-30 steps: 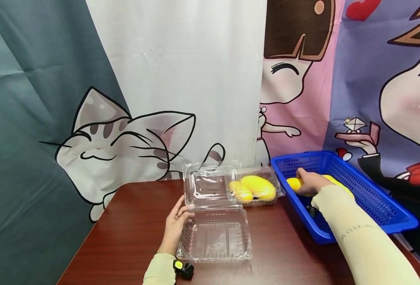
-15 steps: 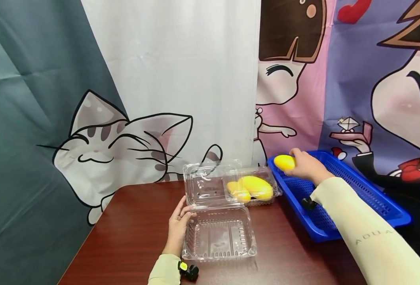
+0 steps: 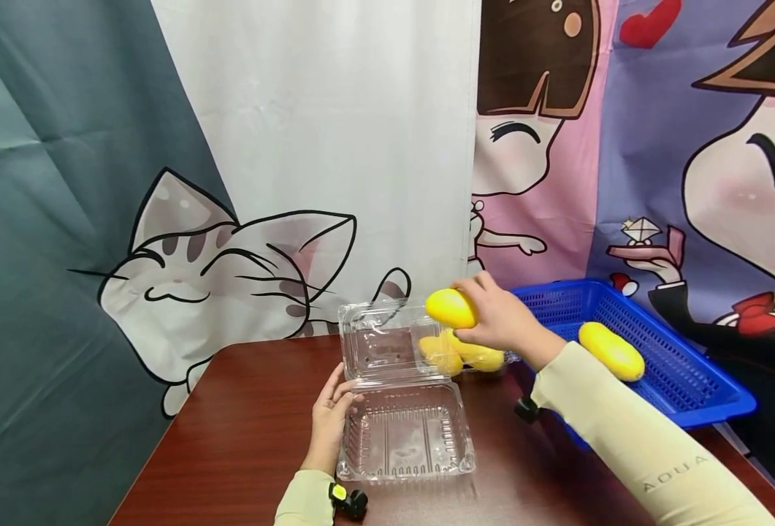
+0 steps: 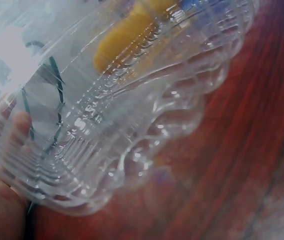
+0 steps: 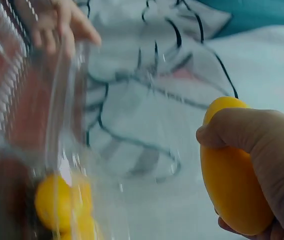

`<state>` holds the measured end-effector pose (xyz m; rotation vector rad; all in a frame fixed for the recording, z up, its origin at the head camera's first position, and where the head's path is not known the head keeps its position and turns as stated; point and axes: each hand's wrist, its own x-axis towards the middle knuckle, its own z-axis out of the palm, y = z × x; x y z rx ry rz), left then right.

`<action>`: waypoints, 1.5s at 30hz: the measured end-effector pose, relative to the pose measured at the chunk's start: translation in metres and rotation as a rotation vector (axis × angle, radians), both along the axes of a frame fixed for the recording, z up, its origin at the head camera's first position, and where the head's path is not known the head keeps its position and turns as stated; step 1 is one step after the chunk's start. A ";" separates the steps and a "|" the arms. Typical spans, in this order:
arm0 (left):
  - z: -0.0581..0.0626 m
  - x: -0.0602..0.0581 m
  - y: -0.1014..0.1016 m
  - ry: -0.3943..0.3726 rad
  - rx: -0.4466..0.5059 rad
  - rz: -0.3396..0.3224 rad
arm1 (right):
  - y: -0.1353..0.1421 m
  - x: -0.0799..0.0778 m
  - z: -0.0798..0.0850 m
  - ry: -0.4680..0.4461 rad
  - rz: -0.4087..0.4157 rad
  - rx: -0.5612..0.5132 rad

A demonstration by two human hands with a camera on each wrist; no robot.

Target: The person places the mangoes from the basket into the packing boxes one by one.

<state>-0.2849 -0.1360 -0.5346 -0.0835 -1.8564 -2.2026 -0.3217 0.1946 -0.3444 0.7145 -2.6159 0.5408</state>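
Note:
My right hand (image 3: 492,313) grips a yellow mango (image 3: 451,308) in the air, above the raised lid's right side. The right wrist view shows the thumb across this mango (image 5: 232,172). Below and left, a clear plastic clamshell box (image 3: 405,438) lies with its lid (image 3: 380,347) tipped back and its tray bare. At the hinge on its left side, my left hand (image 3: 328,424) touches the box with fairly straight fingers. Through the plastic in the left wrist view, part of the left hand's fingers (image 4: 21,127) shows.
Behind the lid, a second clear box holds yellow mangoes (image 3: 479,356), partly hidden by the right hand. A blue perforated basket (image 3: 703,380) stands at the right with another mango (image 3: 611,351) inside. The brown table (image 3: 249,424) meets a cartoon-printed curtain (image 3: 282,146).
My right hand has lifted the mango out of the blue basket and carried it left over the lid. The left hand stays by the box, which has shifted slightly in view.

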 end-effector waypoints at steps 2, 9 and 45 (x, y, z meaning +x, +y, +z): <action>0.000 0.000 0.000 -0.004 -0.002 0.004 | -0.012 0.005 -0.002 0.020 0.044 0.009; -0.001 -0.001 -0.002 -0.005 -0.009 0.002 | -0.052 0.015 -0.034 0.000 0.259 0.136; 0.002 0.003 -0.003 -0.038 -0.013 -0.034 | -0.136 0.041 -0.123 0.140 0.765 0.495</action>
